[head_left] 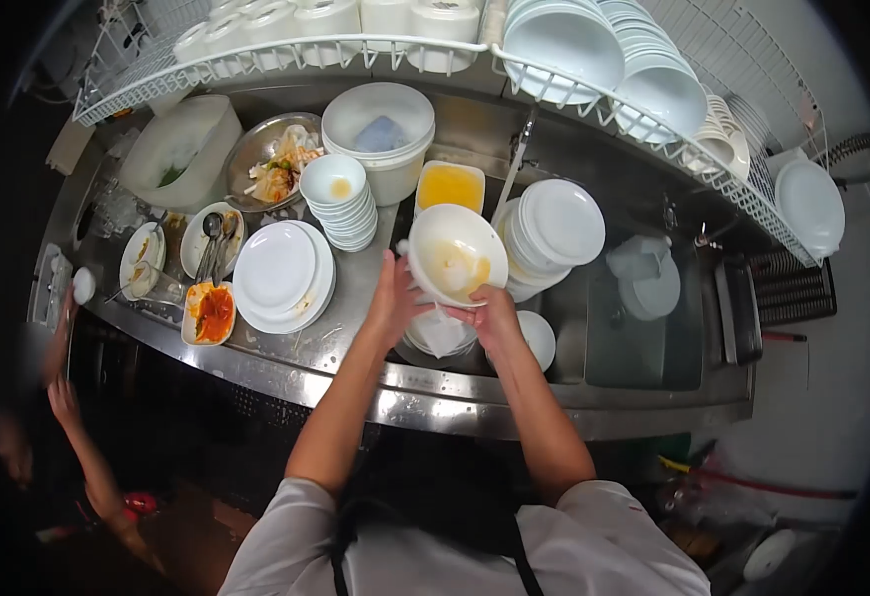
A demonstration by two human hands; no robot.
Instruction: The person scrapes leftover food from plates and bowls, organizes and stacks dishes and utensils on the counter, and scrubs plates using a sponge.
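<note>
A white bowl (433,230) with yellowish residue inside tilts toward me over the sink counter. My right hand (494,316) grips its lower right rim, thumb inside and fingers beneath. Beside the lower left of the bowl, my left hand (393,301) is open with its fingers spread; whether the fingertips touch the bowl is unclear. A crumpled white napkin (441,333) lies just below, over stacked dishes partly hidden by my hands. Behind the bowl stands a square tub of yellow liquid (451,187). Stacked white plates (563,221) rise to its right.
Left are stacked small bowls (339,204), flat plates (276,273), a dish of red food (210,313), a steel bowl of scraps (274,164) and a round bucket (379,139). A water-filled basin (643,338) is right. Wire racks (554,94) hang above. Another person's arm (87,437) is far left.
</note>
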